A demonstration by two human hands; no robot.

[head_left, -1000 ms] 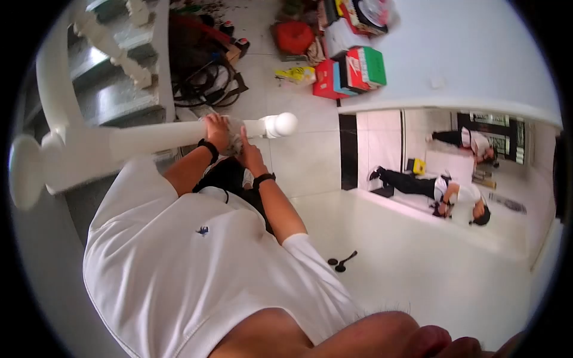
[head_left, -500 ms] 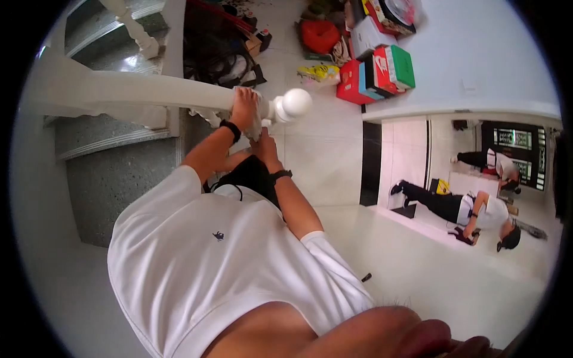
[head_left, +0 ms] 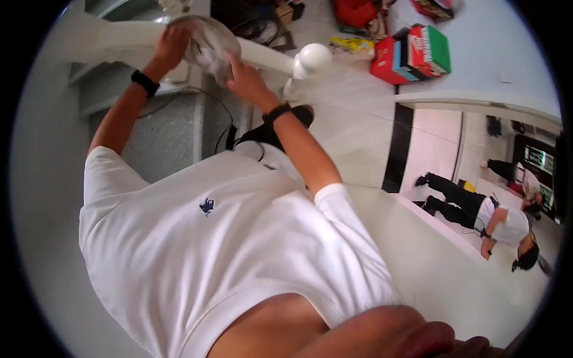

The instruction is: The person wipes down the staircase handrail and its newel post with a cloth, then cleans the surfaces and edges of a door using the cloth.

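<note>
A whitish-grey cloth (head_left: 210, 49), smeared by motion, is stretched between my two hands over the white stair handrail (head_left: 131, 36). My left hand (head_left: 173, 43) grips its left edge, fingers curled at the rail. The lower right edge is pinched in my right hand (head_left: 246, 80), a little nearer to me. Part of the rail lies hidden behind the cloth. To the right of my hands, the rail ends in a post with a glossy white ball (head_left: 314, 59).
Grey stone steps (head_left: 161, 131) rise at the left. A dark cable (head_left: 224, 107) hangs near my legs. Shoe boxes (head_left: 418, 53) and a yellow bag (head_left: 352, 45) lie by the wall. Through a doorway, a person (head_left: 507, 224) stands, with another person (head_left: 525, 182) farther back.
Both hands have moved left along the handrail, away from the white ball. The cloth, bunched under them before, is now spread between them. The nearer person in the doorway has shifted posture.
</note>
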